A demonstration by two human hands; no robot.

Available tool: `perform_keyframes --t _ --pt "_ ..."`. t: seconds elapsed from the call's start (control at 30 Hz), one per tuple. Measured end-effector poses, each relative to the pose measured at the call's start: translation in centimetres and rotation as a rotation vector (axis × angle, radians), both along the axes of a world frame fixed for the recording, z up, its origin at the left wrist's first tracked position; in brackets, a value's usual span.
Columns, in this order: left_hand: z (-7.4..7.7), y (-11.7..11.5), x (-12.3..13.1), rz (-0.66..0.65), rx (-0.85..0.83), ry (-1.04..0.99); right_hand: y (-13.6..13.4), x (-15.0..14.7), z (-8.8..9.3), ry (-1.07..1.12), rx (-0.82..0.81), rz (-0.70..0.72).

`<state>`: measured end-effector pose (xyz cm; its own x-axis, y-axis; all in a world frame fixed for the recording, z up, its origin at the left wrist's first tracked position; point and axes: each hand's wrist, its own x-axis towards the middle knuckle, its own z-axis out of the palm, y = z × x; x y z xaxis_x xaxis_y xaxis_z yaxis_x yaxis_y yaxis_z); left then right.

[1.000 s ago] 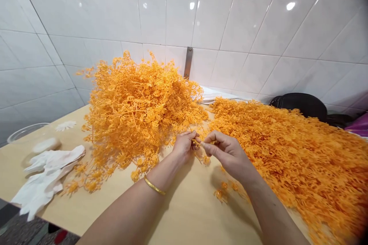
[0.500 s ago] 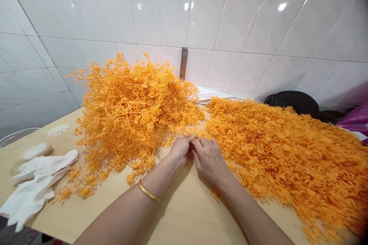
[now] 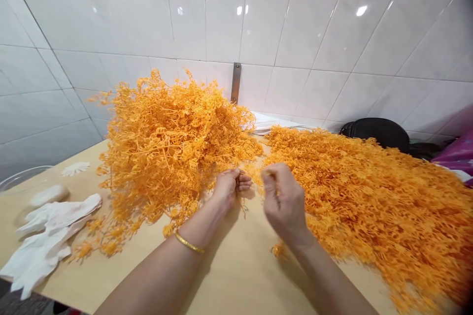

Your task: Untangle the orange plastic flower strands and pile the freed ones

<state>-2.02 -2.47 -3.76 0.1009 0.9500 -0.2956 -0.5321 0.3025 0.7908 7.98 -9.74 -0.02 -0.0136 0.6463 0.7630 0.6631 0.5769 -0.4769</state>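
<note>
My left hand (image 3: 229, 188) is curled over a thin orange sprig (image 3: 243, 202), whose strand hangs below the fingers at the edge of a tall heap of tangled orange plastic sprigs (image 3: 173, 152). My right hand (image 3: 284, 198) is blurred by motion above a wide orange spread of the same sprigs (image 3: 369, 206). Its fingers are bunched, and I cannot tell whether they hold anything. A gold bangle (image 3: 189, 243) circles my left wrist.
The pale wooden table (image 3: 236, 275) carries white gloves (image 3: 55, 236) at the left, a white flower-shaped piece (image 3: 76, 169) and a glass bowl (image 3: 22, 178). White tiled walls (image 3: 295, 34) stand behind. A black bag (image 3: 377, 134) and a purple bag (image 3: 456, 153) lie at the back right.
My hands were close together, fingers meeting over the sprigs, and have now parted. My right hand has moved rightward and up, away from my left hand.
</note>
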Motion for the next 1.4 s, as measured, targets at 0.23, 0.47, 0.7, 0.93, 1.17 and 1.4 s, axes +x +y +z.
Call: perform_keyframes --t 0.23,0.47,0.7,0.93,1.17,1.4 --pt "0.1 -1.5 0.5 -0.125 0.06 0.151 3.3 4.5 -1.8 0.519 -0.373 -0.087" --pt "0.5 -1.9 0.8 -0.182 0.176 0.203 2.5 2.5 -1.5 0.122 -0.471 0.001" --pt "0.5 -2.5 0.9 -0.339 0.217 0.211 3.1 2.5 -2.6 0.579 -0.541 0.224" --pt "1.1 -3.0 0.8 -0.435 0.229 0.346 3.9 2.9 -3.3 0.781 -0.522 0.12" --pt "0.5 -3.2 1.1 -0.449 0.259 0.276 4.7 6.1 -1.9 1.165 -0.485 -0.007" --pt "0.5 -2.7 0.9 -0.276 0.247 0.278 3.3 4.4 -1.6 0.77 -0.758 0.228"
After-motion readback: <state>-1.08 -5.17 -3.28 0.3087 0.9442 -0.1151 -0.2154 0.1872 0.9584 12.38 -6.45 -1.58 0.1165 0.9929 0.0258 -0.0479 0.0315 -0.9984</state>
